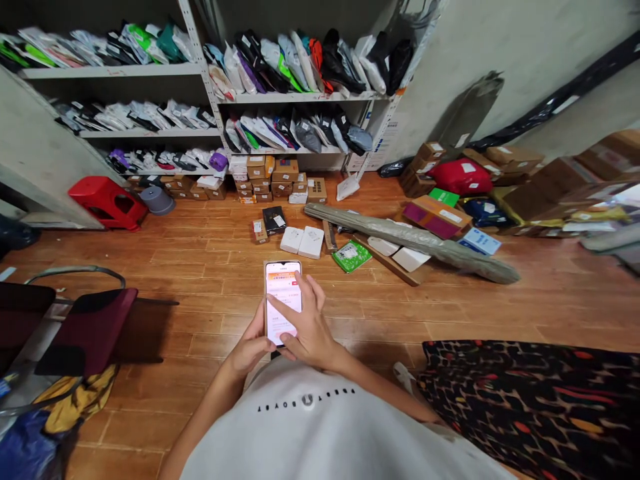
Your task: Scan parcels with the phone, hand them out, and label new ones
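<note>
1. White shirt, one, lies nearest, just below both hands, with dark lettering across it.
2. On the left, the left hand cradles the lower side of one phone, its thumb at the bottom corner. From the other side, the right hand is spread wide over it, index finger stretched across the front and thumb low; whether those fingertips touch the glass, I cannot tell.
3. As I judge it, the phone could drop to the wooden floor if that left-hand hold loosened, since the right seems to lend little support. A stray tap could come from the right thumb, so low over the front.
4. Left of the hands: one chair with a maroon seat; farther off, one red stool and one grey bucket.
5. Beyond the hands: stacked brown boxes, too crowded to count surely, then one black package and two white boxes side by side.
6. Right of the hands: one green packet, one long wrapped roll, one red bag, and, closer, one patterned cloth.
</note>
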A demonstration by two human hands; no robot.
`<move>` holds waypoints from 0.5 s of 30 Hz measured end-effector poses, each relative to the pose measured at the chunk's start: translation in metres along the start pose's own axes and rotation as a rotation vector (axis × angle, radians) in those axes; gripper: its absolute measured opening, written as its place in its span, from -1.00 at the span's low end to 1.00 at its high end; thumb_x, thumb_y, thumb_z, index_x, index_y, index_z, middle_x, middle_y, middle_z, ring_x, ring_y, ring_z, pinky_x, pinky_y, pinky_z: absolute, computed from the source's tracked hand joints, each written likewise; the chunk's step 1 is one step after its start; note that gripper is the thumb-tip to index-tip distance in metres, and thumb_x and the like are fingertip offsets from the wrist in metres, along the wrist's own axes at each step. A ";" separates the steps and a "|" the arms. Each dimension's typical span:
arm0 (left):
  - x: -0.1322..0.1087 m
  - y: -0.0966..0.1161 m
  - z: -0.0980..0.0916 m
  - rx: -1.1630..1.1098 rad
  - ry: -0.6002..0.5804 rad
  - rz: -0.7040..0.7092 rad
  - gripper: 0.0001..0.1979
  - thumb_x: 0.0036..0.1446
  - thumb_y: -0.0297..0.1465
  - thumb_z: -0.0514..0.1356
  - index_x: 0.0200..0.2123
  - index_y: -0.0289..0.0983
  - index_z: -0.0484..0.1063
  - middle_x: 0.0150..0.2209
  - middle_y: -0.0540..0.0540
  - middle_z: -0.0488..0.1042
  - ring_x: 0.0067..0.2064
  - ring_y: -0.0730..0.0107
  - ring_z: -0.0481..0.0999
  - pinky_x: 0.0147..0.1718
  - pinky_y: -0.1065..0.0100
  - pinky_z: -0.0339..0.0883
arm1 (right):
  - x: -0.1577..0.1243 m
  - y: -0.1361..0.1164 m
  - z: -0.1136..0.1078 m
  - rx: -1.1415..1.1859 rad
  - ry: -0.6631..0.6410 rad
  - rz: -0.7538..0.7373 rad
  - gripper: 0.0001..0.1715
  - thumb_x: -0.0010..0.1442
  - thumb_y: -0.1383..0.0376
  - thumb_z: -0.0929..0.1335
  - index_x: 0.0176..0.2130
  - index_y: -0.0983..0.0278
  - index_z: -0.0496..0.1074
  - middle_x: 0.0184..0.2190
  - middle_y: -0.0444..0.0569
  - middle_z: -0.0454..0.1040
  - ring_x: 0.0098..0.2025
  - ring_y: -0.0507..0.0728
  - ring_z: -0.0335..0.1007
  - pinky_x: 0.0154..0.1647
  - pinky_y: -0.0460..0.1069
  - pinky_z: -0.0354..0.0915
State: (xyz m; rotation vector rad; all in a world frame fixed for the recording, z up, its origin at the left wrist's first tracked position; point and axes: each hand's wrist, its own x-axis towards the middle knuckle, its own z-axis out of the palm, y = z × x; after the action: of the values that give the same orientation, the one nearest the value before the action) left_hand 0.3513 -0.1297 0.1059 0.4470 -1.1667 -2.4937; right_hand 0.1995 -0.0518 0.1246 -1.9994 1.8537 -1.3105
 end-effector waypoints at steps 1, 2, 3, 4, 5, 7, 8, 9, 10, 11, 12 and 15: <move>0.000 0.001 0.000 -0.005 -0.012 -0.011 0.11 -0.17 -0.54 0.15 0.40 0.07 -0.33 0.17 -0.12 0.38 -0.09 0.08 0.51 -0.33 0.19 0.53 | 0.000 0.000 0.001 0.008 0.024 -0.004 -0.29 0.24 -0.13 0.20 0.33 -0.12 0.09 0.44 -0.28 -0.50 0.41 0.51 -0.48 0.34 0.46 -0.40; 0.001 0.002 0.000 -0.012 -0.022 -0.016 0.11 -0.17 -0.54 0.15 0.40 0.07 -0.32 0.15 -0.13 0.39 -0.09 0.06 0.51 -0.35 0.17 0.54 | 0.001 0.000 0.002 0.033 0.062 -0.005 -0.25 0.25 -0.14 0.18 0.36 -0.11 0.00 0.44 -0.24 -0.49 0.42 0.49 -0.46 0.35 0.46 -0.38; 0.001 0.003 -0.001 -0.021 -0.030 -0.015 0.10 -0.16 -0.54 0.16 0.39 0.07 -0.31 0.14 -0.12 0.40 -0.09 0.05 0.51 -0.35 0.15 0.54 | 0.000 0.001 0.004 0.084 0.109 0.010 -0.21 0.27 -0.14 0.15 0.39 -0.07 -0.11 0.45 -0.17 -0.45 0.42 0.46 -0.41 0.35 0.45 -0.34; 0.002 0.005 -0.002 -0.029 -0.033 -0.009 0.10 -0.16 -0.55 0.16 0.39 0.07 -0.29 0.12 -0.12 0.41 -0.08 0.04 0.51 -0.34 0.13 0.55 | 0.000 0.001 0.005 0.165 0.158 0.051 -0.18 0.30 -0.13 0.12 0.40 -0.02 -0.21 0.45 -0.08 -0.39 0.43 0.43 -0.35 0.36 0.42 -0.28; 0.002 0.005 -0.003 -0.037 -0.035 -0.001 0.09 -0.17 -0.55 0.16 0.39 0.07 -0.27 0.12 -0.11 0.42 -0.07 0.03 0.50 -0.33 0.12 0.55 | 0.000 0.002 0.008 0.274 0.197 0.120 -0.19 0.33 -0.10 0.10 0.41 0.04 -0.27 0.44 0.01 -0.29 0.42 0.38 -0.25 0.36 0.39 -0.19; 0.003 0.006 -0.006 -0.053 -0.034 0.017 0.08 -0.18 -0.55 0.16 0.39 0.06 -0.23 0.10 -0.10 0.42 -0.07 0.04 0.49 -0.34 0.11 0.56 | 0.001 0.004 0.012 0.522 0.207 0.317 -0.28 0.37 -0.07 0.05 0.38 0.15 -0.12 0.36 0.14 0.04 0.33 0.31 0.05 0.30 0.29 0.04; 0.003 0.006 -0.007 -0.061 -0.034 0.021 0.06 -0.18 -0.55 0.16 0.39 0.04 -0.20 0.08 -0.11 0.43 -0.08 0.05 0.49 -0.34 0.11 0.56 | 0.002 0.005 0.014 0.632 0.176 0.414 -0.32 0.37 -0.08 0.03 0.31 0.18 0.05 0.25 0.16 0.23 0.23 0.28 0.22 0.22 0.24 0.16; 0.004 0.006 -0.009 -0.070 -0.035 0.024 0.05 -0.18 -0.54 0.15 0.39 0.02 -0.19 0.07 -0.12 0.44 -0.10 0.07 0.49 -0.35 0.12 0.56 | 0.003 0.006 0.016 0.720 0.132 0.491 -0.33 0.37 -0.11 0.02 0.21 0.19 0.20 0.12 0.14 0.38 0.10 0.26 0.35 0.13 0.19 0.25; 0.004 0.006 -0.010 -0.081 -0.037 0.026 0.04 -0.18 -0.54 0.15 0.38 0.01 -0.18 0.05 -0.12 0.45 -0.12 0.09 0.50 -0.36 0.13 0.55 | 0.004 0.007 0.019 0.785 0.090 0.541 -0.32 0.35 -0.14 0.02 0.12 0.20 0.31 0.00 0.10 0.46 0.00 0.24 0.41 0.06 0.17 0.30; 0.004 0.006 -0.011 -0.091 -0.038 0.027 0.04 -0.18 -0.53 0.14 0.38 0.00 -0.18 0.03 -0.13 0.46 -0.14 0.11 0.50 -0.37 0.15 0.55 | 0.005 0.008 0.021 0.830 0.060 0.569 -0.29 0.33 -0.18 0.02 0.05 0.20 0.36 -0.08 0.06 0.50 -0.06 0.23 0.43 0.02 0.15 0.32; 0.005 0.007 -0.011 -0.099 -0.038 0.021 0.03 -0.18 -0.52 0.14 0.38 0.00 -0.18 0.03 -0.13 0.46 -0.15 0.12 0.51 -0.38 0.17 0.54 | 0.007 0.010 0.024 0.867 0.050 0.588 -0.28 0.31 -0.20 0.03 0.02 0.20 0.38 -0.11 0.04 0.51 -0.07 0.22 0.43 0.02 0.14 0.32; 0.010 0.013 -0.012 -0.040 0.004 -0.024 -0.09 -0.01 -0.41 0.16 0.38 0.02 -0.15 0.09 -0.15 0.41 -0.12 0.10 0.50 -0.41 0.22 0.51 | 0.013 0.013 0.035 1.032 0.099 0.669 -0.28 0.25 -0.26 0.11 0.01 0.17 0.39 -0.12 -0.02 0.55 -0.06 0.21 0.46 0.05 0.15 0.31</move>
State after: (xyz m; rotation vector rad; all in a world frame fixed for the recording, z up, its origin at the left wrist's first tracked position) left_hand 0.3497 -0.1503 0.1071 0.4578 -1.1138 -2.5306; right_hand 0.2103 -0.0821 0.1016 -0.7296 1.2212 -1.6174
